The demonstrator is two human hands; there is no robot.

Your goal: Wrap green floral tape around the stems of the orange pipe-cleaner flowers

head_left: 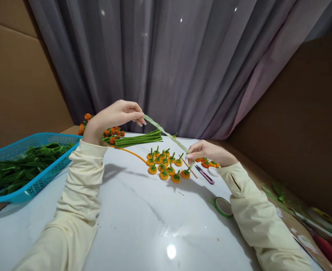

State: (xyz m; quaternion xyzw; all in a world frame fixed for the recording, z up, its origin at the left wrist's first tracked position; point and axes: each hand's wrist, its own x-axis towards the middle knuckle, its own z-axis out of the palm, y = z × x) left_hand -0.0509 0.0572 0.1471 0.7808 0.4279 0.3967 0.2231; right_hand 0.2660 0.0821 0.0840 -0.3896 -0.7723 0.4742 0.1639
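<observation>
A strip of pale green tape (166,132) is stretched in the air between my hands, slanting down to the right. My left hand (123,113), the higher one, pinches its upper end between thumb and fingers. Lower down, my right hand (204,151) grips the strip near its other end, and a short tail hangs below the fingers. Beneath the strip, several small orange flower heads with green stubs (164,174) stand on the white table (132,226). Purple-handled snips (207,176) and a thin wooden stick (192,171) lie just under my right hand.
A blue basket (30,188) of green leaves (27,162) stands at left. Behind lie green stems (139,139) and orange-red flowers (113,132). A green tape roll (223,207) and a white ring (213,171) sit at right. Cardboard walls (296,98) and a grey curtain (166,67) enclose the table.
</observation>
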